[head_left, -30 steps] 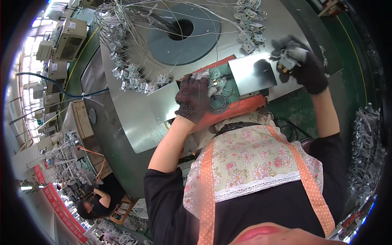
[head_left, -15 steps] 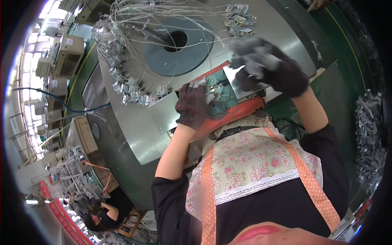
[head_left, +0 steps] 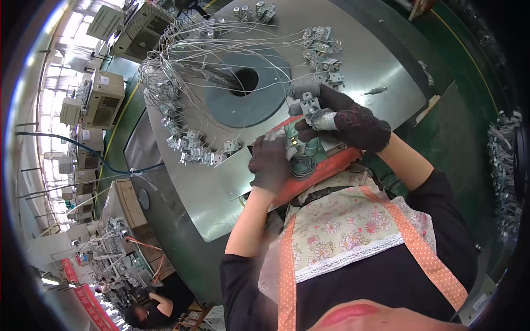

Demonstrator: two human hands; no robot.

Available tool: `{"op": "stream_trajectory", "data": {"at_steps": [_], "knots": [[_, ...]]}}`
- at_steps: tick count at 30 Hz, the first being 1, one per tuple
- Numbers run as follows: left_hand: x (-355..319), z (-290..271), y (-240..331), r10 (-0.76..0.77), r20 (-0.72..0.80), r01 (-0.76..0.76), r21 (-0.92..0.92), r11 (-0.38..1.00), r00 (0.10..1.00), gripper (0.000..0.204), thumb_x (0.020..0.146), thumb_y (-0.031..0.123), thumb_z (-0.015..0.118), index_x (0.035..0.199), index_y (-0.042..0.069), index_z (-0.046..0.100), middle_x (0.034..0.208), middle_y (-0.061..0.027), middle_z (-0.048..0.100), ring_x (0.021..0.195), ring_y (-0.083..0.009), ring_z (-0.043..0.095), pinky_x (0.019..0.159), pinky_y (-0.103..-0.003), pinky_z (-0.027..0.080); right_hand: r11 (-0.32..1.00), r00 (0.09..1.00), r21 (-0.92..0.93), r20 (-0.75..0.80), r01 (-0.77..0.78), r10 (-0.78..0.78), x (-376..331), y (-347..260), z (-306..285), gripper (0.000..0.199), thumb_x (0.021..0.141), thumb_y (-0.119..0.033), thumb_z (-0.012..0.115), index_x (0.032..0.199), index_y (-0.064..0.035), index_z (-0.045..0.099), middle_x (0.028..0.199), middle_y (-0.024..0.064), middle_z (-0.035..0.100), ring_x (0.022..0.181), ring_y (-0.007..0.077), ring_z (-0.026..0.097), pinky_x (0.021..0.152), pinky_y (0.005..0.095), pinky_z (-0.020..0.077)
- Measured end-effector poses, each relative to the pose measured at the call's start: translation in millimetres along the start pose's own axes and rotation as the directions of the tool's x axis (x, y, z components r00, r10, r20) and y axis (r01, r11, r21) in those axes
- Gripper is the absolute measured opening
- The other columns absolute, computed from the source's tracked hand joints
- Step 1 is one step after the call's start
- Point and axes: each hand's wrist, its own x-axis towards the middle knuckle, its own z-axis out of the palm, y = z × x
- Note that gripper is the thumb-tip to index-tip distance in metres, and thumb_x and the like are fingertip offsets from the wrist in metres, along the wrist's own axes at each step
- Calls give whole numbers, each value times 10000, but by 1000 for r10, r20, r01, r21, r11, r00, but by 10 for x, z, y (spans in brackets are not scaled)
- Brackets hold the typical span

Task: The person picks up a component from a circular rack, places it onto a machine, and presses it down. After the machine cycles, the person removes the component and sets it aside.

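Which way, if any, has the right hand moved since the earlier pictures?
Yes: leftward, from well right of the grey disc to nearer it; the right hand is now closer to the left hand.

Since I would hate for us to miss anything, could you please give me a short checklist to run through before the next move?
1. Right hand has hold of a metal bracket: ok, it is gripped at the fingers.
2. Left hand has a firm hold: cannot tell, its fingertips' contact is unclear.
3. Both hands gloved: ok, dark gloves on each.
4. Grey wire coil gathered together: ok, it lies in loops beside the left hand.
5. Pale wires untangled: not ok, they cross in a messy bunch, partly over the round plate.
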Motion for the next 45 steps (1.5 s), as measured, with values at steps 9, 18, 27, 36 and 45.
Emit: {"op": "stream_trajectory", "data": {"at_steps": [9,18,27,36,45], "knots": [[-10,37,-16,-26,-34,25,-24,999,999,528,847,379,700,1247,38,644,1176,-197,697,1167,-385,620,1061,-513,443,1000,984,2,-175,18,-17,-119,195,-136,589,961,-129,651,1503,-47,434,1338,146,602,1162,246,655,991,381,578],[-74,-2,-13,65,-297,-68,0,998,953,318,811,161,590,1089,23,659,949,-183,698,977,-377,673,1041,-510,469,746,971,-635,227,201,-68,-61,360,55,595,935,-114,718,1474,-21,485,1215,101,629,1071,202,632,965,352,535],[111,-184,-185,-162,-17,126,-549,826,987,459,780,323,837,1148,109,666,1095,-116,705,1087,-301,676,974,-400,524,996,991,-9,-100,88,-89,28,195,-192,650,852,-108,780,1436,-23,507,1280,155,639,1075,222,675,892,402,597],[510,-376,-1348,-186,376,203,-7,979,908,293,857,220,633,1113,86,684,1064,-182,726,1012,-314,721,899,-480,556,-195,879,-882,458,430,-131,343,658,-224,379,790,-120,759,1150,-80,649,1089,129,684,1001,305,673,877,407,559],[373,-276,-1420,-304,290,296,72,953,908,312,869,369,684,1088,146,694,1098,-179,704,1116,-369,663,942,-508,520,-444,909,-793,365,417,201,672,811,47,223,868,-182,605,1064,-112,683,990,132,643,994,300,639,806,436,533]]}}
